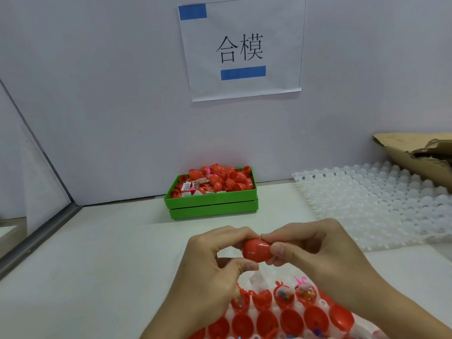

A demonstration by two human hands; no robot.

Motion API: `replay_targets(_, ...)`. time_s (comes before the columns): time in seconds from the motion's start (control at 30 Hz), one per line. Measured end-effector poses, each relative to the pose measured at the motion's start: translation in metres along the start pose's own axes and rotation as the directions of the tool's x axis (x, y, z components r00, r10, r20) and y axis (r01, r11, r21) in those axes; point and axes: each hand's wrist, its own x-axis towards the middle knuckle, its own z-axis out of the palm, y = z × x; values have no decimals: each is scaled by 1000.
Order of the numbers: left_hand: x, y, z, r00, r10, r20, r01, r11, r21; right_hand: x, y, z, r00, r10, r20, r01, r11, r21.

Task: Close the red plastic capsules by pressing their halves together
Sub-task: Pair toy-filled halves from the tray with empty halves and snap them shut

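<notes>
A red capsule (256,249) is held in the air between both hands, above the near tray. My left hand (215,263) pinches its left end with thumb and fingers. My right hand (315,250) grips its right end, thumb in front. The two halves look joined. Below the hands a white dimpled tray (324,303) holds several open red capsule halves (285,298), some with small coloured toys inside.
A green bin (211,200) heaped with red capsule halves and small packets stands against the back wall. An empty white dimpled tray (381,204) lies at the right, with a torn cardboard box (420,155) behind it. A paper sign (242,48) hangs on the wall.
</notes>
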Motion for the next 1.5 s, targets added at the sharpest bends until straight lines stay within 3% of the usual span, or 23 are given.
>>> replay_targets(0.1, 1, 3, -3, 1000, 11, -4, -11, 983, -182, 1, 2, -3, 994, 98, 49, -105, 982, 159)
replay_targets(0.2, 1, 4, -2, 1000, 17, 5, -15, 969, -248, -1, 6, 0, 929, 150, 339, -286, 872, 398)
replay_targets(0.27, 1, 5, 1, 1000, 0, 17, 4, 972, -235, -1, 8, 0, 902, 93, 422, -312, 816, 487)
replay_targets(0.43, -2, 7, 3, 990, -70, 125, 104, 952, -288, 3, 15, 0, 960, 112, 255, -217, 874, 434)
replay_targets(0.57, -1, 9, 2, 931, -254, 261, 355, 792, -496, 2, 15, 0, 981, 67, 181, -111, 963, 246)
replay_targets(0.63, 0, 10, 4, 932, -250, 261, 356, 763, -539, 1, 13, 2, 987, 51, 153, -77, 983, 166)
replay_targets(0.77, -1, 6, 9, 948, -249, 196, 317, 734, -600, -2, 8, 7, 987, 7, 161, -36, 984, 174)
replay_targets(0.93, -2, 6, 11, 964, -245, 106, 263, 809, -526, -4, 6, 13, 985, -75, 158, 56, 991, 122)
replay_targets(1.13, -2, 9, 10, 969, -229, 88, 242, 827, -508, -3, 5, 14, 976, -117, 181, 92, 986, 142)
replay_targets(1.27, -1, 8, 9, 964, -238, 117, 264, 820, -508, 1, 6, 12, 986, -36, 166, 7, 986, 169)
replay_targets(1.37, -1, 8, 7, 963, -221, 155, 269, 838, -475, 2, 6, 12, 986, 74, 148, -116, 947, 301)
replay_targets(1.5, -2, 3, 5, 987, -143, 71, 156, 963, -222, 3, 4, 9, 948, 250, 196, -316, 793, 521)
